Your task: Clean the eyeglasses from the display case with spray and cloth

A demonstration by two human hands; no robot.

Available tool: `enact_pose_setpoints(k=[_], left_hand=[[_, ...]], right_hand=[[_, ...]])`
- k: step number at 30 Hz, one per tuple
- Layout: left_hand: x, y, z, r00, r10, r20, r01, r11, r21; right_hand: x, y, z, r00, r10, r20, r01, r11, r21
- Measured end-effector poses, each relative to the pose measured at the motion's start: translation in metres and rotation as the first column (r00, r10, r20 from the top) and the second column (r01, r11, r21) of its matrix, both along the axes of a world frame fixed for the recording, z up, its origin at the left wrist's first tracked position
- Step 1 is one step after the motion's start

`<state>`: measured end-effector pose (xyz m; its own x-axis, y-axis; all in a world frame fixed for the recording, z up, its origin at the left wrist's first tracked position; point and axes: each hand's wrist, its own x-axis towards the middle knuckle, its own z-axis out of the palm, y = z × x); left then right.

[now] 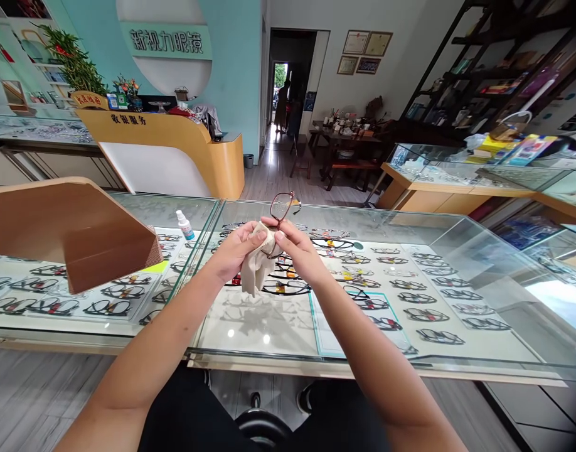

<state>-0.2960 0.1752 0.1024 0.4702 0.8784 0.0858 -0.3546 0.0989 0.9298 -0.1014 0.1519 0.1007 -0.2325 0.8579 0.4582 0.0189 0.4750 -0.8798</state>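
Observation:
A pair of dark red-framed glasses [282, 207] is held up over the glass display counter [457, 251]. My right hand [295, 248] pinches the frame near one lens. My left hand [238, 248] is closed on a beige cleaning cloth [257, 267], pressing it against the lower lens, and the cloth hangs down below the hands. One lens stands clear above my fingers; the other is partly hidden by the cloth.
A small white spray bottle with a blue cap [185, 225] stands on the counter to the left. A wooden stand [76, 229] sits at far left. Several glasses frames [433, 295] lie inside the case. A curved reception desk [184, 150] stands beyond.

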Motion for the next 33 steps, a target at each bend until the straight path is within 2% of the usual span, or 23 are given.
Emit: enact_pose_setpoints(k=[6,9,13,17,21,27,33], left_hand=[[0.000,0.000,-0.002,0.998,-0.051,-0.044,0.050,0.999,-0.018],[-0.001,0.000,-0.004,0.991,-0.093,-0.093,0.092,0.996,-0.018],[-0.002,-0.001,-0.005,0.984,-0.092,-0.155,0.096,0.995,0.019],[0.002,-0.007,-0.001,0.984,-0.053,-0.169,0.061,0.997,0.041],[0.008,-0.015,0.003,0.983,0.026,-0.183,-0.004,0.993,0.119],[0.013,-0.019,-0.001,0.972,0.137,-0.193,-0.100,0.977,0.189],[0.017,-0.020,-0.004,0.978,0.141,-0.155,-0.105,0.971,0.217]], right_hand=[[-0.002,0.000,0.000,1.000,0.017,-0.019,-0.016,1.000,0.025],[-0.004,0.000,0.000,0.998,0.045,-0.039,-0.045,0.999,-0.002],[-0.006,-0.001,-0.001,0.991,0.094,-0.095,-0.100,0.993,-0.056],[-0.007,-0.001,-0.001,0.990,0.083,-0.118,-0.095,0.991,-0.099],[-0.007,0.000,-0.003,0.984,0.068,-0.163,-0.091,0.986,-0.139],[-0.008,0.002,-0.007,0.974,0.056,-0.218,-0.095,0.980,-0.172],[-0.008,0.001,-0.008,0.971,0.045,-0.235,-0.092,0.977,-0.193]])
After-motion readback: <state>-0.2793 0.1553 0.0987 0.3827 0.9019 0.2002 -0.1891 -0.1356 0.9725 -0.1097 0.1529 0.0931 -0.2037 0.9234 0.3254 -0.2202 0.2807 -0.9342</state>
